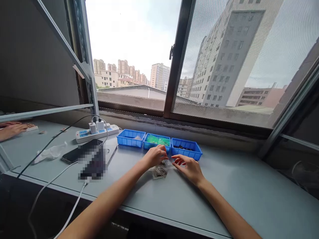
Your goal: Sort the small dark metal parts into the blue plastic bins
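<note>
My left hand (156, 155) is closed in a pinch at the front of the middle blue bin (157, 142), which holds bright green pieces. Just right of it, my right hand (185, 166) has thumb and fingers drawn together near the right blue bin (186, 148) with dark pieces inside. Something thin and clear shows between the two hands, too small to make out. Below my left hand a clear plastic bag (159, 171) of small brownish pieces lies on the grey table (211, 199). The left blue bin (131, 138) holds a few whitish pieces.
A white power strip (97, 132) with chargers stands at the back left. In front of it are a black phone (81, 151), a blurred dark object, cables and crumpled plastic (51, 152). Another person's hands (13, 129) are at the far left. A window is behind the bins.
</note>
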